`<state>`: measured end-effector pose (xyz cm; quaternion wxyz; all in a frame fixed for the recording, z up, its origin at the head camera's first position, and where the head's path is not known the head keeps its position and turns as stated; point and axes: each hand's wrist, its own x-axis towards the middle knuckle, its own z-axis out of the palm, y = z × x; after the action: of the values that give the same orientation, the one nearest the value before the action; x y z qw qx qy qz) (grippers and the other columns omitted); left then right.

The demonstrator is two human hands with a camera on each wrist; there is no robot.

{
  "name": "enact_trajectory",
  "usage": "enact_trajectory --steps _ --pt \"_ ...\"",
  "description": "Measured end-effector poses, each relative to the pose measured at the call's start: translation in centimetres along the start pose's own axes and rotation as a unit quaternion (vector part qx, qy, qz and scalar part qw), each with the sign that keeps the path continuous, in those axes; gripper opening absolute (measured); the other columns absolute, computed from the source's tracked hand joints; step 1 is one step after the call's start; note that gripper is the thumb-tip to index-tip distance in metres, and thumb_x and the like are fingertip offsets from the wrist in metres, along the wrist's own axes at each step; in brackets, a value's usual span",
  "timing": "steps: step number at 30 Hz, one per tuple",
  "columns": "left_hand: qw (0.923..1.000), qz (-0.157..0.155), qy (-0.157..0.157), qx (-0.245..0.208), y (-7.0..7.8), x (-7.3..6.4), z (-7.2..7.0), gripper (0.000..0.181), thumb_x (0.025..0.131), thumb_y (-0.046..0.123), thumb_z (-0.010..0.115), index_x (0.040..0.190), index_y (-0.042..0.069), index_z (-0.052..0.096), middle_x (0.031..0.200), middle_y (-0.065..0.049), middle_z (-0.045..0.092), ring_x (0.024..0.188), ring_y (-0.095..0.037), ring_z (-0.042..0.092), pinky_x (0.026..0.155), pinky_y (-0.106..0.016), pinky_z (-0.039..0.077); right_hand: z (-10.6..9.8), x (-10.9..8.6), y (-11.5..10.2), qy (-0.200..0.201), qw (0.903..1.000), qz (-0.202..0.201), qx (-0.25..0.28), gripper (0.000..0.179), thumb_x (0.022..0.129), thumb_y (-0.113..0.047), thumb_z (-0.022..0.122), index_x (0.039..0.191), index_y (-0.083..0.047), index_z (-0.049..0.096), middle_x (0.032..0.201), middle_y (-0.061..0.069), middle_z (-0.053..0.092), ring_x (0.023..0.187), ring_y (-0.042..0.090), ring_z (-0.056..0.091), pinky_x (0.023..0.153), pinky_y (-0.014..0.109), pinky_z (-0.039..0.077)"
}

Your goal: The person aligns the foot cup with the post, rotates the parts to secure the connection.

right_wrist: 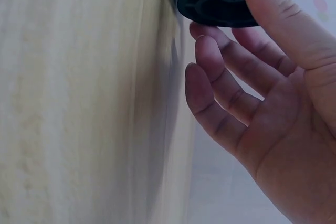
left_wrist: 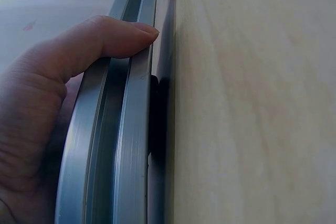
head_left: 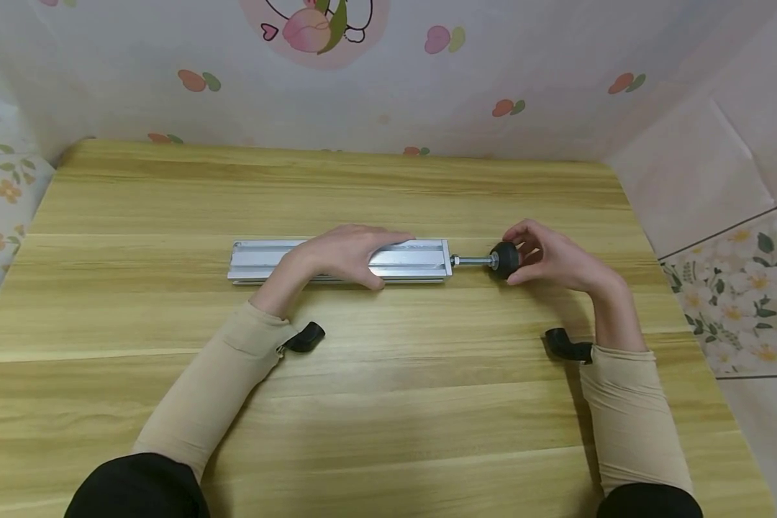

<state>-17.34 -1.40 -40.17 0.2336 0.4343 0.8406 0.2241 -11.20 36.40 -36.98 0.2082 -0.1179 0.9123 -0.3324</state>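
Slotted aluminium extrusion (head_left: 424,255) with black levelling foot (head_left: 506,261)

Extrusion lies on the bench (head_left: 395,410), long axis left to right; left hand (head_left: 350,257) grips across its middle, thumb on near side. Threaded stud (head_left: 475,261) projects from extrusion's right end. Foot caps stud, right of extrusion; right hand (head_left: 560,260), nearer it, half-curled, pinches its rim.

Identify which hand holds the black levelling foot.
The right hand pinches the black levelling foot; the left hand instead grips the slotted aluminium profile.

Rail (head_left: 421,256): silvery metal, smooth, soft sheen. Rod (head_left: 474,261): shiny metal. Black end piece (head_left: 506,260): matt, rubber or plastic unclear. Tabletop (head_left: 401,417): wood-grained, smooth, faint gloss. Beige sleeves (head_left: 214,381): matt cloth.
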Motion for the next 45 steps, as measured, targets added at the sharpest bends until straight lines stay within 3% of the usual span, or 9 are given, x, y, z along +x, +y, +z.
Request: enact_trajectory --steps 6,11,18,25,33,37,40,42,45 --pt "1.0 -0.001 -0.001 -0.002 -0.03 0.02 0.03 0.094 0.078 0.03 0.069 0.163 0.028 0.031 0.164 0.0 0.042 0.152 -0.022 0.041 0.123 -0.048 0.036 -0.27 -0.33 0.22 0.0 0.9998 -0.002 -0.021 0.05 0.091 -0.012 0.077 0.137 -0.004 0.058 0.117 0.015 0.067 0.096 0.006 0.06 0.081 0.019 0.049" --pt "1.0 -0.004 -0.001 0.0 -0.11 0.02 0.03 0.094 0.078 0.03 0.069 0.163 0.029 0.03 0.164 0.0 0.043 0.152 -0.021 0.04 0.123 -0.047 0.035 -0.43 -0.34 0.4 -0.006 0.9993 0.02 -0.03 0.043 0.098 -0.017 0.068 0.139 -0.007 0.06 0.122 0.014 0.068 0.1 0.003 0.062 0.083 0.017 0.049" --pt "1.0 -0.005 0.002 0.005 -0.08 -0.04 0.0 0.094 0.078 0.032 0.071 0.163 0.028 0.031 0.163 -0.003 0.044 0.151 -0.024 0.042 0.122 -0.05 0.035 -0.62 -0.52 0.31 -0.024 0.9986 0.013 -0.046 0.037 0.104 -0.022 0.059 0.136 -0.003 0.061 0.112 0.011 0.069 0.094 0.008 0.061 0.082 0.018 0.048" --pt "1.0 -0.006 0.004 0.006 -0.03 -0.05 0.02 0.094 0.078 0.032 0.07 0.163 0.028 0.031 0.163 -0.002 0.045 0.151 -0.023 0.042 0.123 -0.049 0.035 -0.66 -0.44 0.38 -0.039 0.9979 0.036 -0.036 0.028 0.108 -0.026 0.05 0.121 -0.006 0.065 0.101 0.008 0.065 0.09 0.014 0.059 0.082 0.025 0.049" --pt "0.9999 -0.007 0.001 0.009 0.01 -0.08 -0.01 0.094 0.079 0.032 0.07 0.163 0.028 0.03 0.163 -0.003 0.044 0.152 -0.024 0.04 0.123 -0.049 0.034 -0.65 -0.27 0.5 -0.041 0.9976 0.039 -0.04 0.027 0.108 -0.028 0.05 0.112 -0.007 0.065 0.096 0.008 0.063 0.087 0.014 0.057 0.079 0.026 0.047" --pt "0.9999 -0.007 0.0 0.009 0.03 -0.08 -0.02 0.094 0.078 0.032 0.07 0.164 0.028 0.029 0.164 -0.002 0.043 0.152 -0.023 0.04 0.123 -0.049 0.034 -0.72 -0.41 0.25 -0.04 0.9981 0.035 -0.033 0.035 0.107 -0.025 0.054 0.135 -0.007 0.062 0.112 0.01 0.068 0.095 0.014 0.06 0.083 0.021 0.048" --pt "0.9999 -0.006 0.001 0.01 0.03 -0.09 -0.05 0.095 0.078 0.032 0.07 0.164 0.029 0.029 0.164 -0.002 0.043 0.152 -0.023 0.041 0.123 -0.049 0.034 -0.58 -0.41 -0.04 -0.039 0.9987 0.031 -0.013 0.057 0.1 -0.02 0.066 0.153 -0.011 0.047 0.134 0.013 0.062 0.111 0.02 0.062 0.089 0.02 0.05" --pt "0.9999 -0.006 0.0 0.01 0.0 -0.07 -0.03 0.095 0.078 0.032 0.07 0.164 0.028 0.029 0.164 -0.003 0.043 0.152 -0.023 0.04 0.124 -0.049 0.034 -0.38 -0.22 -0.16 -0.041 0.9987 0.027 0.01 0.07 0.092 -0.016 0.076 0.153 -0.011 0.043 0.145 0.014 0.054 0.119 0.028 0.061 0.091 0.024 0.052" --pt "0.9999 -0.006 -0.002 0.011 0.0 -0.08 -0.02 0.095 0.079 0.033 0.071 0.164 0.028 0.029 0.164 -0.003 0.043 0.152 -0.024 0.04 0.124 -0.049 0.034 -0.12 0.02 -0.43 -0.045 0.9982 0.021 0.032 0.08 0.083 -0.01 0.084 0.15 -0.006 0.041 0.145 0.018 0.05 0.119 0.035 0.062 0.091 0.028 0.055"
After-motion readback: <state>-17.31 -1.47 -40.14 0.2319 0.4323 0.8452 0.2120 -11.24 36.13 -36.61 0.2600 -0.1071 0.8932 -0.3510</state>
